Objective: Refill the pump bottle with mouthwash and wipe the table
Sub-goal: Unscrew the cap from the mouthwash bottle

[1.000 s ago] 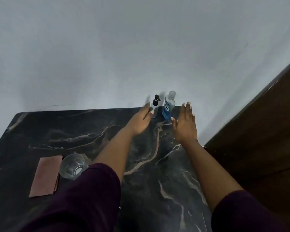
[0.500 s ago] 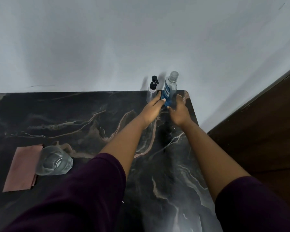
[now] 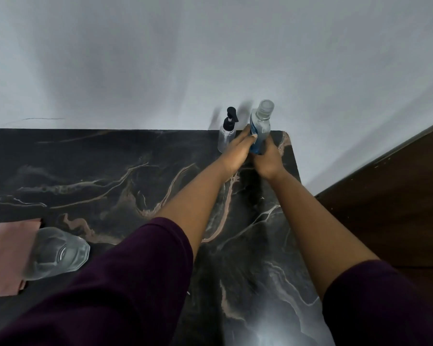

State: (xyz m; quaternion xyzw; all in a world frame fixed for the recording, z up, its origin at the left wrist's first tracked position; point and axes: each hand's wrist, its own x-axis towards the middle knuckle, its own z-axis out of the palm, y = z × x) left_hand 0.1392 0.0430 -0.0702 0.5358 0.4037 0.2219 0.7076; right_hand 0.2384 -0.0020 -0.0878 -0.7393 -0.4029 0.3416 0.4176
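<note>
A blue mouthwash bottle with a clear cap stands at the far right corner of the dark marble table. Both hands wrap its lower part: my left hand from the left, my right hand from the front and right. Just left of it stands a small clear pump bottle with a black pump head, touched by neither hand. A pink cloth lies flat at the near left.
A clear faceted glass sits beside the cloth, overlapping its right edge. A white wall rises right behind the bottles. A dark wooden surface runs along the table's right side.
Both hands reached forward from the middle of the table and closed around the mouthwash bottle. The view has shifted, so the bottles appear closer.
</note>
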